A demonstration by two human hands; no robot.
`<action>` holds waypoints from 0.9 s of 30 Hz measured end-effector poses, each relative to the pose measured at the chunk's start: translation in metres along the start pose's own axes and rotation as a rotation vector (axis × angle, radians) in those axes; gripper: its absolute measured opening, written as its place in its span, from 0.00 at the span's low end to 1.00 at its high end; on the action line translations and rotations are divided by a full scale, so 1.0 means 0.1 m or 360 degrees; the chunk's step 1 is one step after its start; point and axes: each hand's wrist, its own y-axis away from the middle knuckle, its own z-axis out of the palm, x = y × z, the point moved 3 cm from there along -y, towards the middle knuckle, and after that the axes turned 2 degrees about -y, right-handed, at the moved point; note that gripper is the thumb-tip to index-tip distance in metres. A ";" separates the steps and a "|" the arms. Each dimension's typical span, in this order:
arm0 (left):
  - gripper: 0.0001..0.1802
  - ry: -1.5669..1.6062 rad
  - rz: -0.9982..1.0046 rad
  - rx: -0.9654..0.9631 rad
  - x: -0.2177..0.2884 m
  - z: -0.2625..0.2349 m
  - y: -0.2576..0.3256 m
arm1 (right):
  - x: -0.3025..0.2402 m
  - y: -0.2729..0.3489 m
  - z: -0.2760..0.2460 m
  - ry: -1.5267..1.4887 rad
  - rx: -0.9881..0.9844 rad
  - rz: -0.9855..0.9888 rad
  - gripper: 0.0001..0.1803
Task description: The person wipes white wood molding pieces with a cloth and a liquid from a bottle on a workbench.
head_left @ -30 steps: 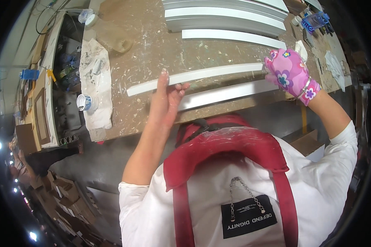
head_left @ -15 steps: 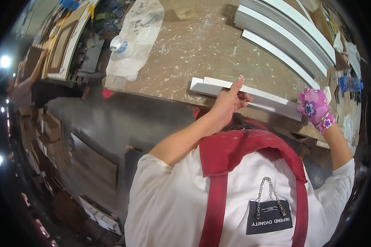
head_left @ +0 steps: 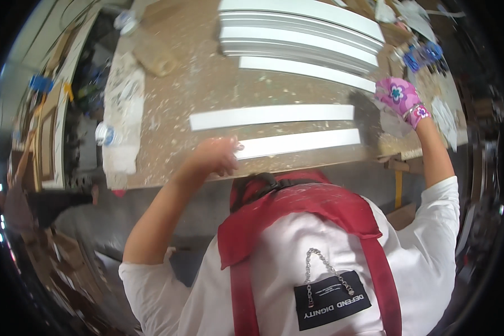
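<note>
Right hand [head_left: 400, 101] has moved to far strip [head_left: 308, 73], hold unclear; loosely spread left hand [head_left: 215, 155] apparently adjusts near strip [head_left: 299, 144] beside it; lifting needs pinching.

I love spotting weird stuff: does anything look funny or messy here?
Yes! The right hand wears a pink flowered glove while the left hand is bare, so they don't match. The worktable is speckled with pale marks, and the cloth on its left has dark smudges, so both look messy.
</note>
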 end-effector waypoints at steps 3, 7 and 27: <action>0.14 -0.1522 0.1117 0.0567 0.40 0.12 -0.27 | 0.48 0.20 0.19 -0.0574 0.0281 0.0269 0.13; 0.20 -0.2153 0.1293 0.0656 0.51 0.25 -0.90 | 0.80 0.42 0.36 -0.1199 0.0499 0.0550 0.13; 0.25 -0.2013 0.1158 0.0551 0.21 0.08 -1.16 | -0.73 -0.10 0.40 -0.0668 0.0767 -0.0229 0.13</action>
